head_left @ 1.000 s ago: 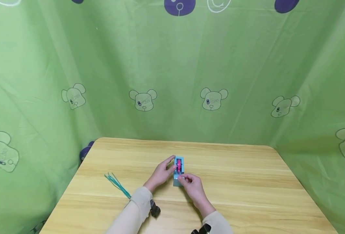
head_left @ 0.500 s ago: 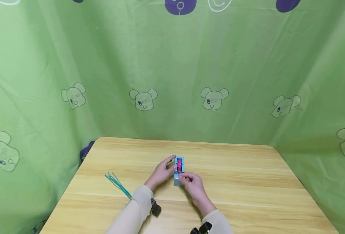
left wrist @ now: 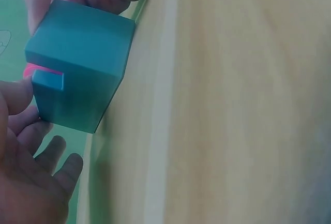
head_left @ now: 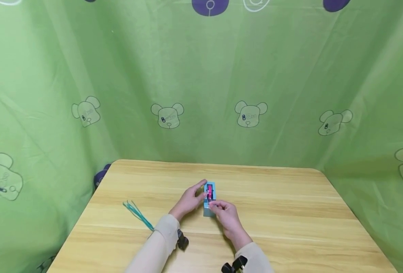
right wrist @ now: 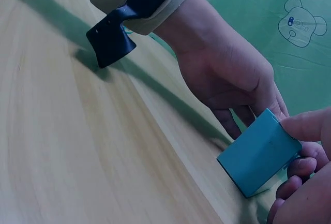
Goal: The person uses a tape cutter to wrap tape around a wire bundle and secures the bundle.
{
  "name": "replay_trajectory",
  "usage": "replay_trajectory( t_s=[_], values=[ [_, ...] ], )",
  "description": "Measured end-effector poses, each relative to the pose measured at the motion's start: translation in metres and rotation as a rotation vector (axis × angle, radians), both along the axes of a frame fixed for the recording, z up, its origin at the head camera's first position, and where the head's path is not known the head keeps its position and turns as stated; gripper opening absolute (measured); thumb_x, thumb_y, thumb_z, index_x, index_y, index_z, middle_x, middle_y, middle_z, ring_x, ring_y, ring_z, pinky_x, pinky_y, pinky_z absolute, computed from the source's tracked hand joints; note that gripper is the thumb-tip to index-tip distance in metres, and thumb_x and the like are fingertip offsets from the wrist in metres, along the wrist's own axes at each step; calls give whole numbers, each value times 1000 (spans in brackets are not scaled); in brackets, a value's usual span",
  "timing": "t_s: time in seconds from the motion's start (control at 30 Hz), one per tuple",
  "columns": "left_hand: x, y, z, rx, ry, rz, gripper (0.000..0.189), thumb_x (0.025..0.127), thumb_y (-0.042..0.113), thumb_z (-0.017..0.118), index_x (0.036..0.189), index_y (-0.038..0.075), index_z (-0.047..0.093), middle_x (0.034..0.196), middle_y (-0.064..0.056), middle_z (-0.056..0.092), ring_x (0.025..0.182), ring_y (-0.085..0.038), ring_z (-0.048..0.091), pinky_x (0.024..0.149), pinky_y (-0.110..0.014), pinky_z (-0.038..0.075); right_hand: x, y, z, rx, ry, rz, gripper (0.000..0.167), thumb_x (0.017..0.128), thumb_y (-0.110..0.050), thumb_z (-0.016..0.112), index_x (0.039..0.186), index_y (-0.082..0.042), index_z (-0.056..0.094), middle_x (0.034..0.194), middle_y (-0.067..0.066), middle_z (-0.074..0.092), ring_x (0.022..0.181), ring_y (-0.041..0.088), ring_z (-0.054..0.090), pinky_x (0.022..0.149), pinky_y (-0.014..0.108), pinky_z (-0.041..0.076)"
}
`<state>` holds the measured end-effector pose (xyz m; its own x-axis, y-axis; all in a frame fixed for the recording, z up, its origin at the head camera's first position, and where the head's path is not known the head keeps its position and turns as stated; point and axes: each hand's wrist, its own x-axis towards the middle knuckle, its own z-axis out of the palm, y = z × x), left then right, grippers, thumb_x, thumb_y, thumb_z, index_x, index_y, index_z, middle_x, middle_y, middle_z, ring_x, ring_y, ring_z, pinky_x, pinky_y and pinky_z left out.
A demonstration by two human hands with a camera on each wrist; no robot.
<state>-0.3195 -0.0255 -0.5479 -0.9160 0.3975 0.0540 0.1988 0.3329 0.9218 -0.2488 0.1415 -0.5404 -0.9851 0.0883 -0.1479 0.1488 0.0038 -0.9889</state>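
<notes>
A light-blue tape dispenser (head_left: pixel 207 212) with a pink roll (head_left: pixel 209 192) in its slot stands on the table, its front end toward me. My left hand (head_left: pixel 188 201) holds it from the left, thumb beside the roll and forefinger stretched toward the far end; other fingers are spread in the left wrist view. At the front end, my right hand (head_left: pixel 229 219) pinches with thumb and forefinger where the tape comes off the roll. The clear strip itself is barely visible. In the right wrist view, the right thumb lies against the upper edge of the dispenser (right wrist: pixel 261 154).
Several teal strings (head_left: pixel 136 214) lie in a loose bundle on the wooden table (head_left: pixel 290 212), left of my left forearm and partly hidden by the sleeve. Black wrist cameras (head_left: pixel 182 239) stick out from the cuffs. A green curtain (head_left: pixel 204 140) hangs behind the table.
My right fingertips have lifted slightly at the dispenser's front end. My left hand keeps its hold, and the dispenser stays in about the same place.
</notes>
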Motion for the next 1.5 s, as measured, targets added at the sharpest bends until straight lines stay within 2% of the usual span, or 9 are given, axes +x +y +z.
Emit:
replay_trajectory(
  t_s=[0.13, 0.2, 0.3, 0.43, 0.63, 0.87, 1.03, 1.23, 1.5],
  values=[
    [0, 0, 3, -3, 0, 1, 58, 101, 29, 56, 154, 30, 33, 156, -15, 32, 44, -15, 48, 62, -38, 53, -1, -1, 2, -25, -12, -13, 22, 90, -12, 72, 106, 2, 72, 103, 6, 62, 96, 20, 48, 78, 31, 42],
    [0, 1, 4, -15, 10, 7, 58, 102, 29, 56, 155, 27, 33, 156, -15, 34, 51, -20, 53, 75, -42, 54, -2, -2, 4, -32, -16, -17, 22, 90, -13, 72, 107, 2, 72, 104, 5, 62, 96, 19, 48, 77, 30, 42],
    [0, 1, 5, -38, 31, 11, 58, 102, 29, 55, 155, 26, 33, 156, -11, 34, 98, -31, 65, 100, -53, 43, -3, -2, 6, -67, -7, -23, 25, 90, -13, 72, 107, 4, 71, 101, 5, 62, 92, 18, 49, 75, 29, 42],
    [1, 0, 3, -56, 45, 2, 58, 102, 29, 55, 155, 24, 33, 157, -6, 33, 143, -33, 30, 113, -55, 23, -2, -2, 5, -71, 8, -11, 27, 90, -15, 73, 107, 6, 70, 101, 6, 63, 88, 16, 50, 72, 27, 43],
    [1, 1, 2, -62, 62, 6, 57, 102, 29, 55, 154, 28, 33, 157, -3, 33, 143, -30, 30, 113, -52, 24, 3, -4, 8, -35, -8, -12, 26, 91, -16, 71, 105, 7, 69, 100, 7, 62, 85, 16, 48, 69, 26, 43],
    [1, 2, 1, -71, 97, 18, 57, 101, 24, 56, 154, 18, 34, 156, -3, 34, 143, -27, 31, 114, -47, 24, 13, -8, 11, -12, -14, -56, 23, 90, -16, 72, 97, 6, 70, 106, 11, 64, 98, 22, 52, 89, 38, 43],
    [1, 2, 0, -27, 73, 18, 57, 101, 23, 57, 154, 19, 35, 156, -3, 34, 143, -28, 31, 114, -46, 24, 18, -10, 12, -16, -17, -60, 25, 91, -17, 71, 97, 7, 68, 108, 12, 63, 99, 23, 50, 90, 41, 39],
    [1, 2, 0, 70, 27, 14, 56, 100, 18, 58, 152, 16, 38, 155, -5, 37, 123, -37, 52, 105, -46, 40, 23, -11, 10, -18, -36, -78, 25, 91, -17, 70, 96, 7, 68, 111, 13, 62, 106, 27, 49, 95, 46, 36],
    [-1, 3, 3, 74, 19, 17, 57, 99, 18, 59, 152, 16, 38, 155, -7, 37, 124, -35, 52, 105, -41, 41, 29, -12, 12, -7, -53, -89, 26, 90, -19, 71, 97, 6, 67, 109, 12, 61, 104, 26, 48, 92, 45, 37]
  ],
)
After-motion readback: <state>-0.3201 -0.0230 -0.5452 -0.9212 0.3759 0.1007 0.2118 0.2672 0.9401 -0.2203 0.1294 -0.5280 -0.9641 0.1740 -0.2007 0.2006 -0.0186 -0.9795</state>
